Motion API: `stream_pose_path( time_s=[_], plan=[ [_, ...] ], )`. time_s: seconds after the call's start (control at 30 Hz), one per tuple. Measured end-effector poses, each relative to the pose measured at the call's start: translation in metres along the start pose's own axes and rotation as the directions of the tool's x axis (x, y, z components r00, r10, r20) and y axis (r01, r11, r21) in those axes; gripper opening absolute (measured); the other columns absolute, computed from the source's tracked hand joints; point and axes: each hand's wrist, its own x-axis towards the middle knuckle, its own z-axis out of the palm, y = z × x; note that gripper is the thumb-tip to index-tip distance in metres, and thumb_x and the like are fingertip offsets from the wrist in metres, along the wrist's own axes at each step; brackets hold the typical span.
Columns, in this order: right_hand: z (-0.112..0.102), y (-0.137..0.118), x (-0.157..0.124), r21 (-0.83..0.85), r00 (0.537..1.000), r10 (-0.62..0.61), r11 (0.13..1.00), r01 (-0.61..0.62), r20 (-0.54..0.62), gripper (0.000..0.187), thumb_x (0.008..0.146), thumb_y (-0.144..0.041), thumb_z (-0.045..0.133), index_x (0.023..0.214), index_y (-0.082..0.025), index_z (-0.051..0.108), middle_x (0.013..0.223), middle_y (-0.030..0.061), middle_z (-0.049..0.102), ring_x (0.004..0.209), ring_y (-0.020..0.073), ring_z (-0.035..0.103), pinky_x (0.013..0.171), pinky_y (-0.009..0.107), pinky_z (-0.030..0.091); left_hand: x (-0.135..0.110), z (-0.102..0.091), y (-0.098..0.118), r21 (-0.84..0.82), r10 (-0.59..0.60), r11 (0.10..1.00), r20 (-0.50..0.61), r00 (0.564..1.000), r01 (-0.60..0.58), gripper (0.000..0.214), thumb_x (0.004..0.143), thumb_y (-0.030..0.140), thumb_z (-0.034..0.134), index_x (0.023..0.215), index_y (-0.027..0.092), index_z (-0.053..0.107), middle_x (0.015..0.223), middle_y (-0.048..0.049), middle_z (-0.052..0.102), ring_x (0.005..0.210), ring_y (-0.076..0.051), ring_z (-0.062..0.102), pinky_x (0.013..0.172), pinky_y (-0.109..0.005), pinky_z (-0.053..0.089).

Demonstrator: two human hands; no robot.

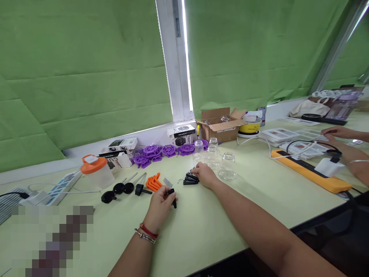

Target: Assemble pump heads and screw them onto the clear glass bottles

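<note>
My left hand [161, 204] is closed around a short black handle [174, 204], held just above the table. To its upper right, my right hand [205, 175] reaches over a fan of black handles [190, 180], fingertips pinched together at some small shiny metal pieces. Whatever sits between those fingertips is too small to make out. Near my left hand lie orange crank-shaped parts [154, 182], metal pins [167, 182] and tiny clear or metal bits [180, 181]. Black round parts with metal rods [128, 187] rest farther left, beside a black T-shaped piece [140, 190].
Glass jars [227, 169] stand beyond my right hand. Purple wheel-shaped parts [168, 150], small boxes [181, 134] and an open carton [226, 130] line the back. An orange-lidded jug [99, 175] stands left; an orange power strip [311, 173] lies right. Another person's hands [337, 136] are at far right.
</note>
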Motion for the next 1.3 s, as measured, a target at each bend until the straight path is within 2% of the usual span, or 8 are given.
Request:
stream_pose_path(
  time_s=[0.27,0.37,0.53,0.73,0.93,1.1,1.3],
  plan=[
    [0.002,0.003,0.002,-0.023,1.0,-0.002,1.0,0.002,-0.024,0.025,0.083,-0.015,0.057,0.098,-0.026,0.074,0.095,0.0063,0.059,0.089,0.0188,0.05,0.075,0.026,0.037,0.0,-0.001,-0.001,-0.009,-0.015,1.0,-0.01,1.0,0.014,0.021,0.073,0.037,0.063,0.079,0.019,0.053,0.067,-0.0009,0.065,0.064,-0.015,0.058,0.064,-0.028,0.045],
    [0.002,0.003,0.003,-0.033,0.999,0.009,0.999,-0.01,-0.037,0.02,0.082,-0.016,0.059,0.093,-0.024,0.075,0.096,0.0059,0.059,0.091,0.0185,0.05,0.075,0.025,0.038,0.0,-0.001,0.0,-0.015,-0.017,1.0,-0.012,1.0,0.017,0.022,0.072,0.037,0.063,0.078,0.019,0.052,0.067,-0.0004,0.064,0.065,-0.015,0.058,0.064,-0.027,0.046],
    [-0.005,0.0,0.01,-0.068,0.999,0.019,0.997,-0.022,-0.033,0.018,0.084,-0.017,0.058,0.092,-0.021,0.075,0.099,0.0077,0.06,0.094,0.0197,0.051,0.074,0.025,0.039,0.0,-0.001,-0.001,-0.011,-0.01,1.0,0.008,1.0,0.01,0.021,0.075,0.037,0.061,0.08,0.018,0.052,0.068,0.0007,0.061,0.069,-0.016,0.059,0.065,-0.027,0.046],
    [-0.018,-0.009,0.039,-0.139,0.99,-0.086,0.985,0.102,0.111,0.019,0.079,-0.013,0.063,0.088,-0.024,0.076,0.097,0.0065,0.067,0.096,0.0214,0.054,0.079,0.026,0.04,0.001,-0.003,-0.001,-0.042,0.011,0.999,-0.017,1.0,-0.012,0.022,0.072,0.036,0.064,0.077,0.018,0.052,0.068,0.0006,0.061,0.067,-0.015,0.06,0.063,-0.027,0.047],
    [-0.014,-0.016,0.055,-0.181,0.954,-0.153,0.962,0.203,0.257,0.021,0.072,-0.01,0.066,0.083,-0.024,0.077,0.092,0.0043,0.071,0.09,0.0201,0.059,0.081,0.025,0.04,-0.001,-0.003,0.002,-0.06,0.007,0.998,-0.013,1.0,-0.008,0.022,0.071,0.035,0.065,0.076,0.018,0.053,0.066,0.0003,0.061,0.067,-0.015,0.06,0.062,-0.026,0.047],
    [-0.012,-0.017,0.058,-0.209,0.946,-0.129,0.958,0.196,0.297,0.026,0.069,-0.005,0.061,0.078,-0.023,0.077,0.084,0.0025,0.073,0.086,0.0196,0.061,0.079,0.024,0.042,-0.002,-0.003,0.005,-0.038,0.0,0.999,0.025,1.0,0.0,0.021,0.073,0.036,0.063,0.076,0.018,0.053,0.067,-0.0006,0.062,0.066,-0.015,0.058,0.064,-0.027,0.047],
    [-0.009,-0.014,0.06,-0.218,0.946,-0.124,0.956,0.195,0.299,0.026,0.069,-0.007,0.058,0.08,-0.023,0.075,0.085,0.0019,0.073,0.085,0.0186,0.061,0.074,0.023,0.041,-0.001,-0.003,0.003,-0.032,0.004,0.999,0.041,0.999,-0.003,0.02,0.074,0.036,0.063,0.078,0.018,0.054,0.068,-0.0002,0.061,0.068,-0.016,0.059,0.064,-0.027,0.047]
  ],
)
